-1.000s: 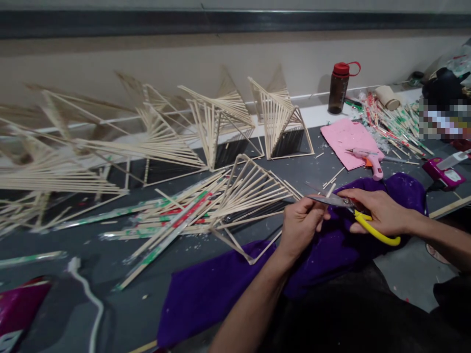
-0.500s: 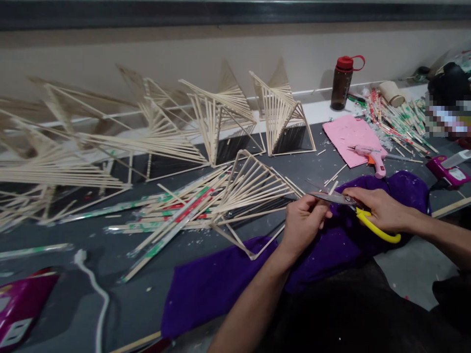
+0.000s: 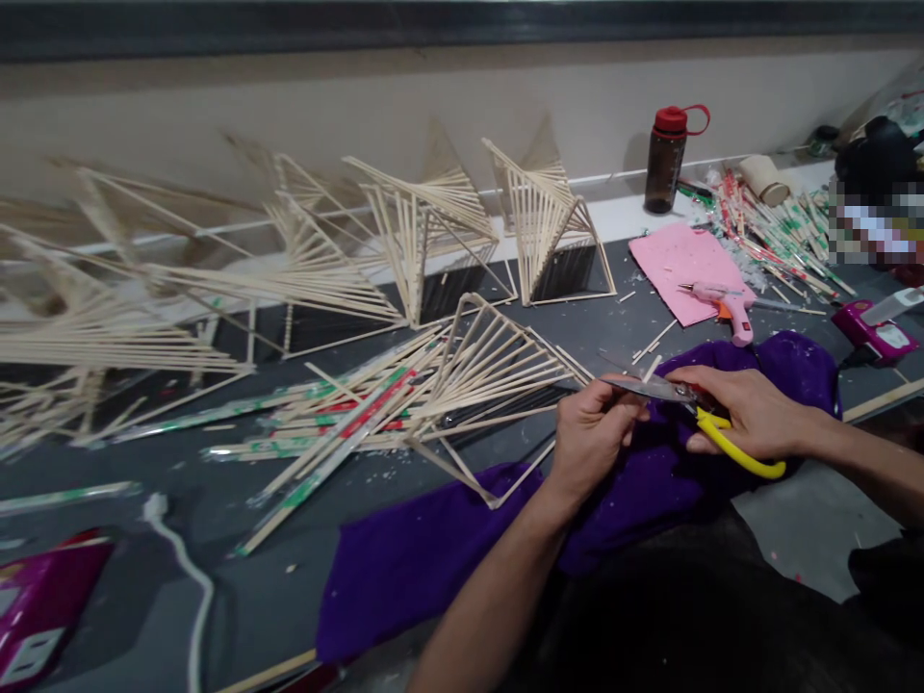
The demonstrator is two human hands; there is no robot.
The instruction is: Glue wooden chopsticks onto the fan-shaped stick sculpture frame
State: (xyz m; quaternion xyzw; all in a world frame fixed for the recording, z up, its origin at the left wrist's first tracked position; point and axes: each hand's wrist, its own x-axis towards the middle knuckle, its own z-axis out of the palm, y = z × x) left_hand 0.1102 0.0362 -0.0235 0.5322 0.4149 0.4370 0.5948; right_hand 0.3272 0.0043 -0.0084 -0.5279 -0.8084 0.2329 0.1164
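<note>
My right hand (image 3: 755,409) is closed round the yellow-handled scissors (image 3: 740,454), whose blades point left. Against the blades, a short pale wooden stick (image 3: 653,367) pokes up past the metal. My left hand (image 3: 588,438) is closed in a pinch just below the blade tips; its fingers hide the lower part of the stick. Purple cloth (image 3: 425,558) lies beneath both hands. Left of my left hand, a frame of glued wooden sticks (image 3: 498,361) rests on the table, one corner over the cloth.
Several more stick frames (image 3: 541,231) stand along the wall. Wrapped chopsticks (image 3: 368,423) lie at centre left. A pink glue gun (image 3: 732,303) sits on a pink sheet (image 3: 675,260), near a red-capped bottle (image 3: 664,164). A white cable (image 3: 184,558) and magenta power strip (image 3: 54,606) are at lower left.
The view has shifted very slightly, so the table items appear a little further left. Both hands, the scissors and the stick keep nearly the same pose.
</note>
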